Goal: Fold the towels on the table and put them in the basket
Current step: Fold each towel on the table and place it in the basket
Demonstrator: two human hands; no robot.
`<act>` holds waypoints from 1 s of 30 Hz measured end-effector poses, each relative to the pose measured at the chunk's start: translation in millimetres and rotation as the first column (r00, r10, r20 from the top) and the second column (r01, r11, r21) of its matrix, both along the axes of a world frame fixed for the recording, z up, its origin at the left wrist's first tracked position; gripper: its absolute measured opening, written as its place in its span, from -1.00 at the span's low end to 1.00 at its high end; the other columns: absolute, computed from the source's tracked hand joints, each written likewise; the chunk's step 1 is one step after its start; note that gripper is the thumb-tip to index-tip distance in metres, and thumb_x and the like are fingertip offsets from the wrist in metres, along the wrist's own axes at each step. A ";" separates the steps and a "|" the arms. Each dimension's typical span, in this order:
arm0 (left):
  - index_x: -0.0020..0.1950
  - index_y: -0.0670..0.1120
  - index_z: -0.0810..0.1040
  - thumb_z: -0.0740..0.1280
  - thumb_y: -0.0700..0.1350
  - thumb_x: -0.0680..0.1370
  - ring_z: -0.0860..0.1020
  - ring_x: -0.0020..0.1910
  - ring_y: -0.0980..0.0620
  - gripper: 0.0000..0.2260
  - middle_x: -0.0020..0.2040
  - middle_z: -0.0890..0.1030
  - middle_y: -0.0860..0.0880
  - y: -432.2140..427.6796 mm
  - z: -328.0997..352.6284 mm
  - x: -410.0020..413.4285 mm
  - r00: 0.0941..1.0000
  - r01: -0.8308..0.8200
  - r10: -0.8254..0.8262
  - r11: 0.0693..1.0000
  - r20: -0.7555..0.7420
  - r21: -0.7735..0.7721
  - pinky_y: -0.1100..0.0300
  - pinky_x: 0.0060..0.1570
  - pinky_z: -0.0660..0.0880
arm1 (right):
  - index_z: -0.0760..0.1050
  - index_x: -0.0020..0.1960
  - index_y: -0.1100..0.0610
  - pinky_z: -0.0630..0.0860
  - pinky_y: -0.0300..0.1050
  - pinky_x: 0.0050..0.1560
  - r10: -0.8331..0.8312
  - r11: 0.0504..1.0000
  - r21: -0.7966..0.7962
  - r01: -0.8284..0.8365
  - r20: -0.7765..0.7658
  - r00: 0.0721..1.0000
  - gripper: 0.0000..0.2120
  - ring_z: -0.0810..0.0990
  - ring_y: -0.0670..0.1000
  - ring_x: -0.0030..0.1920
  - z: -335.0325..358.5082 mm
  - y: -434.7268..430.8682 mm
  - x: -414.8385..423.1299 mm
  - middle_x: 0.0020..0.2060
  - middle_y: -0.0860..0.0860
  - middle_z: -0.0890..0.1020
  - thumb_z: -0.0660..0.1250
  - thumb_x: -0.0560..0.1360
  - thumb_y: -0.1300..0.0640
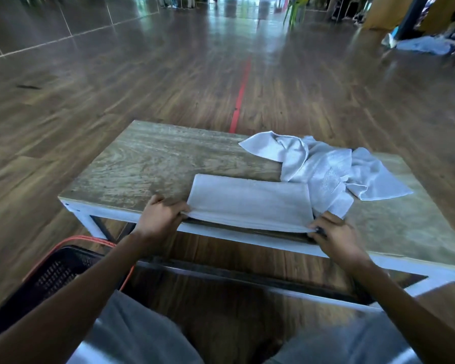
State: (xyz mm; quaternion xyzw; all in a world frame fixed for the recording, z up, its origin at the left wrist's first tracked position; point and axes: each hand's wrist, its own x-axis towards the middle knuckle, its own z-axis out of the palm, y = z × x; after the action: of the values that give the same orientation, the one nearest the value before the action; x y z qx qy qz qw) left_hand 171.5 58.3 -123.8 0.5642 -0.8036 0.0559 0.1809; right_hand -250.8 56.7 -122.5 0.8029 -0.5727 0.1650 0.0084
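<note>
Head view: looks forward and down over both forearms; the edges of the frame are blurred.
Floor (pixel 168 74): wood-pattern planks, with a red line running away from the far side of the worktop.
Worktop (pixel 147 158): low wooden top on a pale frame, carrying all the visible towels.
Basket (pixel 53 271): black mesh with an orange rim, on the floor at the person's left, below worktop level and just beside the left forearm. No towel shows in the visible part.
Towel pile (pixel 326 166): unfolded, crumpled pale towels on the far right of the worktop, touching the right end of the folded towel.
Folded towel (pixel 250 200): flat rectangle at the near edge of the worktop. Its long axis runs left to right, between the two hands.
Left grip (pixel 160 214): fingers and thumb pinch the near left corner of the folded towel.
Right grip (pixel 336 232): fingers pinch the near right corner.
Step in hand (judgement): a further fold, or a lift toward the basket.
Governing relation: the basket lies down and to the left of the towel, so the left grip is nearer and the transfer would run along the towel's long axis.
</note>
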 end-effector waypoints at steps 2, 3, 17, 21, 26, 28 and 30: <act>-0.08 -0.01 0.64 0.20 0.01 0.44 0.65 -0.13 0.05 -0.75 -0.09 0.70 0.05 1.9 -1.2 0.0 1.000 0.013 -0.013 1.000 -0.008 -0.002 0.16 -0.10 0.26 | 0.62 -0.08 0.05 0.49 0.03 -0.16 -0.012 1.000 0.027 0.012 0.033 0.999 -0.84 0.66 0.06 -0.16 -4.6 3.8 -2.3 -0.11 -0.04 0.62 0.51 0.37 0.19; -0.07 -0.01 0.65 0.20 0.02 0.45 0.65 -0.11 0.05 -0.75 -0.08 0.70 0.05 1.2 -1.6 0.9 1.000 0.014 -0.014 1.000 -0.020 0.008 0.16 -0.09 0.28 | 0.62 -0.05 0.05 0.48 0.04 -0.14 -0.024 0.999 0.044 0.021 0.056 0.998 -0.86 0.66 0.05 -0.15 -5.8 5.3 -3.0 -0.10 -0.06 0.62 0.48 0.40 0.17; -0.23 0.01 0.60 0.26 0.07 0.35 0.57 -0.06 0.07 -0.81 -0.09 0.66 0.10 -3.9 -0.5 -16.5 0.984 -0.121 0.104 0.987 -0.146 -0.109 0.16 -0.01 0.23 | 0.54 -0.34 -0.04 0.16 -0.08 -0.04 -0.237 0.971 0.024 0.237 -0.016 0.971 -0.75 0.47 0.01 -0.01 12.4 -3.4 34.7 -0.17 -0.14 0.52 0.26 0.42 -0.13; 0.00 -0.05 0.61 0.20 0.01 0.45 0.54 0.10 0.02 -0.73 0.09 0.62 0.02 -18.6 8.6 -62.8 0.972 -0.077 0.032 0.980 -0.235 -0.184 0.13 0.04 0.25 | 0.58 -0.18 0.06 0.21 -0.01 0.01 -0.204 0.974 -0.085 0.211 0.083 0.976 -0.71 0.49 0.13 0.01 25.6 -25.0 65.7 -0.12 0.00 0.56 0.15 0.42 -0.08; 0.47 -0.10 0.31 0.06 0.02 0.60 0.21 0.50 0.01 -0.54 0.51 0.28 -0.05 -64.0 11.4 -120.3 0.990 -0.078 0.093 0.988 -0.105 0.135 0.00 0.39 0.08 | 0.32 0.41 0.13 0.16 0.04 0.34 -0.096 0.989 0.118 0.094 0.008 0.995 -0.49 0.30 0.12 0.41 20.1 -63.8 124.6 0.37 0.12 0.41 0.02 0.54 -0.04; 0.56 -0.03 0.08 0.00 0.07 0.65 -0.02 0.55 0.05 -0.52 0.57 0.06 0.01 -73.6 -1.6 -122.6 0.994 -0.091 0.103 0.945 -0.021 0.313 -0.05 0.45 -0.08 | 0.07 0.54 0.07 -0.01 0.03 0.48 -0.017 0.974 0.225 0.031 -0.064 0.998 -0.46 0.05 0.05 0.53 5.9 -71.0 134.6 0.54 0.08 0.12 -0.03 0.62 -0.11; 0.57 0.05 -0.03 -0.05 0.14 0.64 -0.11 0.55 0.05 -0.49 0.58 -0.05 0.05 -71.7 -13.0 -118.1 0.990 -0.138 0.126 0.895 0.057 0.424 -0.06 0.47 -0.18 | -0.06 0.56 -0.01 -0.15 0.01 0.51 0.035 0.952 0.305 0.005 -0.128 0.991 -0.42 -0.11 -0.01 0.55 -7.3 -71.4 132.1 0.56 0.03 -0.05 -0.09 0.61 -0.20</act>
State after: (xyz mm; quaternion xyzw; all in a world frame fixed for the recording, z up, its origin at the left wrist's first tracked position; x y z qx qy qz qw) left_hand 53.4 -13.4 -136.8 0.6425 -0.7587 -0.1010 0.0375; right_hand -118.7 -14.7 -129.7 0.8081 -0.5834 0.0216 -0.0788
